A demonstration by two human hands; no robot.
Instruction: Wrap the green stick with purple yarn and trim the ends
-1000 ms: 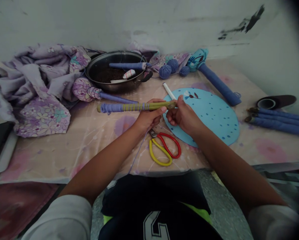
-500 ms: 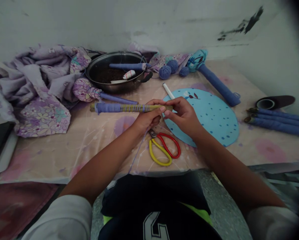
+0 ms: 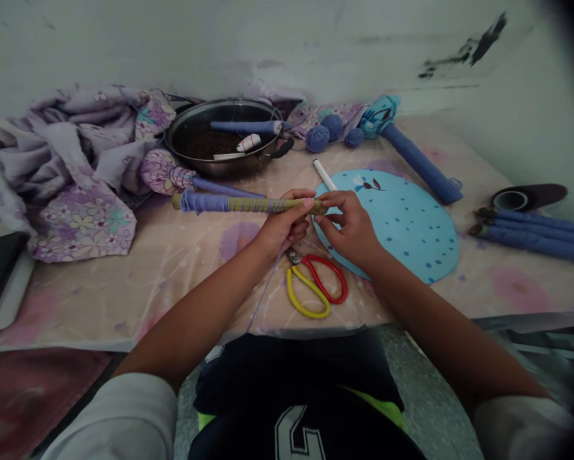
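A greenish-brown stick [image 3: 248, 204] lies level across my hands, its left part wound densely with blue-purple yarn [image 3: 205, 202] and its middle in wider-spaced turns. My left hand [image 3: 289, 220] is closed around the stick near its right end. At that end tip, my right hand [image 3: 347, 223] pinches the stick between thumb and fingers. A strand of yarn [image 3: 266, 294] runs from under my left hand down to the table's front edge. Just below my hands rest scissors [image 3: 318, 284] with one red and one yellow handle; their blades are mostly hidden.
A light-blue round mat [image 3: 406, 223] with a white marker [image 3: 324, 174] lies to the right. Behind stand a dark pan [image 3: 220, 167], yarn balls [image 3: 318, 138] and a cloth-headed wrapped stick [image 3: 421, 163]. Floral cloth [image 3: 85, 185] is heaped left; wrapped sticks [image 3: 536, 237] lie far right.
The stick has turned slightly in my hands, and the yarn at its left part looks looser and more uneven. My right hand has shifted a little, its fingers bent more at the tip.
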